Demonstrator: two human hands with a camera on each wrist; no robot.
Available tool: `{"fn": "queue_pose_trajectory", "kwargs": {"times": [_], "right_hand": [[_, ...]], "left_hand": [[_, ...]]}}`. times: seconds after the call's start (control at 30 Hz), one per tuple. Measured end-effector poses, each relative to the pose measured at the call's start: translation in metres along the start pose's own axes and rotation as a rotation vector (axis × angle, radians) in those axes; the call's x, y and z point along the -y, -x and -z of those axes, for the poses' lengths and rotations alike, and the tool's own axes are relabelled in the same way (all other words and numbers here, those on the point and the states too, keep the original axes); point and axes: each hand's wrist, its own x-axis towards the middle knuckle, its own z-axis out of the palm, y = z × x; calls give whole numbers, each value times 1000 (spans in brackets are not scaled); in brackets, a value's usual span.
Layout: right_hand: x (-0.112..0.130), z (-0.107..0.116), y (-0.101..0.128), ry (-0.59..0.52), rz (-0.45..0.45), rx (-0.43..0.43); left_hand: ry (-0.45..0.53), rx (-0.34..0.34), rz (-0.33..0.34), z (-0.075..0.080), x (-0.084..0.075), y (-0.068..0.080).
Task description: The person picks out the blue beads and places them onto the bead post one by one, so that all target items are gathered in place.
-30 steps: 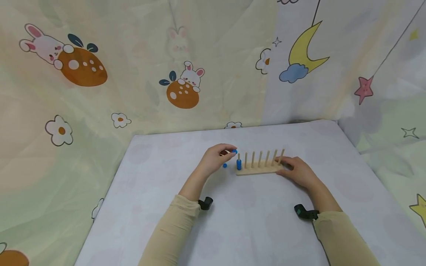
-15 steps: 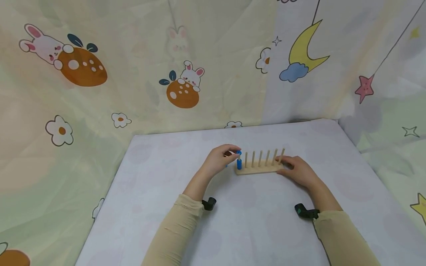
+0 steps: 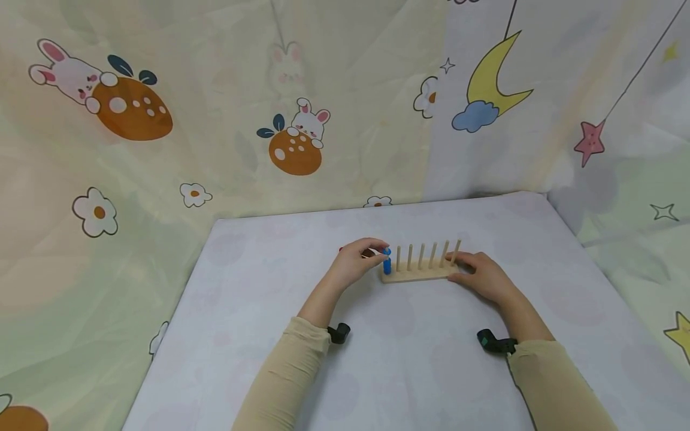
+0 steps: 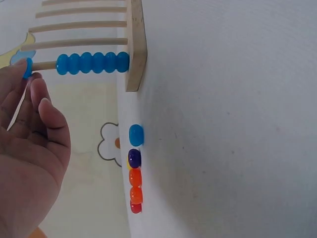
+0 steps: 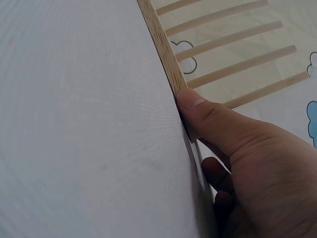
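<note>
A wooden peg rack (image 3: 417, 276) with a row of upright pegs stands on the table. My left hand (image 3: 351, 262) is at its leftmost peg, thumb and fingertips pinching a blue bead (image 4: 27, 68) around the peg's upper end. Lower on that peg, several blue beads (image 4: 92, 63) are stacked against the base, with bare wood between them and the pinched one. The other pegs carry no beads. At the rack's right end, my right hand (image 3: 481, 278) grips the base, its thumb (image 5: 198, 106) pressed on the near edge; the fingers behind are partly hidden.
Loose beads lie on the table left of the rack: a blue bead (image 4: 136, 135), a dark purple bead (image 4: 134, 158), orange beads (image 4: 135, 177) and a red bead (image 4: 135, 207). My left hand mostly hides them in the head view. A patterned cloth (image 3: 226, 149) hangs behind the table.
My left hand has moved right with the blue bead, from beside the leftmost peg to its top, then slightly down. My right hand and the rack have stayed in place.
</note>
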Motion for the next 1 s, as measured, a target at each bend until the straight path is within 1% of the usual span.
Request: {"fn": "queue_pose_trajectory", "kwargs": {"times": [0.37,0.47,0.63,0.87,1.0], "right_hand": [[0,-1,-1,-12,-13,0],[0,-1,-1,-6,-4,-3],[2,-1,-1,-1,17,-8],[1,0,-1,6,16,3],[1,1,-1,4,9,5]], "left_hand": [[-7,4,-3,-3,8,0],[-6,8,11,-4,11,0],[-37,11,38,-5,15,0],[-74,4,51,0,20,3],[-96,5,79,5,29,4]]}}
